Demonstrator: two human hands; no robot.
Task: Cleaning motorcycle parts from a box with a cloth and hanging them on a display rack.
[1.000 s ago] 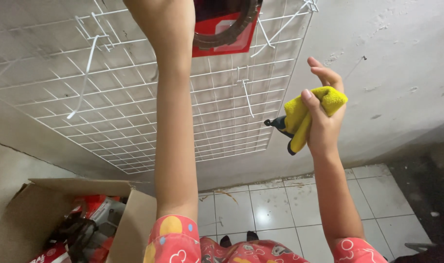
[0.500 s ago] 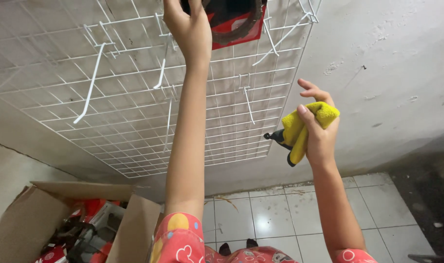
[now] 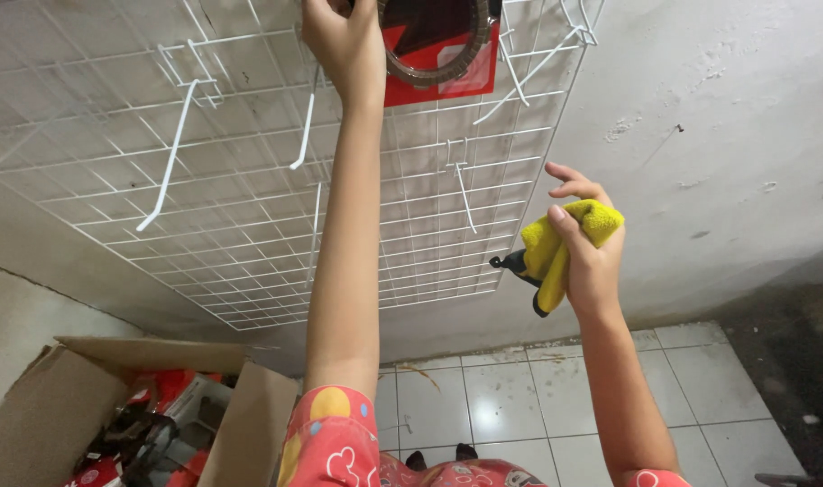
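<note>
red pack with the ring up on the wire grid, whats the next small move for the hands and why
Probably bring the right hand with the yellow cloth up to the red pack. The left hand already touches it high on the wire grid, while the cloth hangs well below it.
</note>
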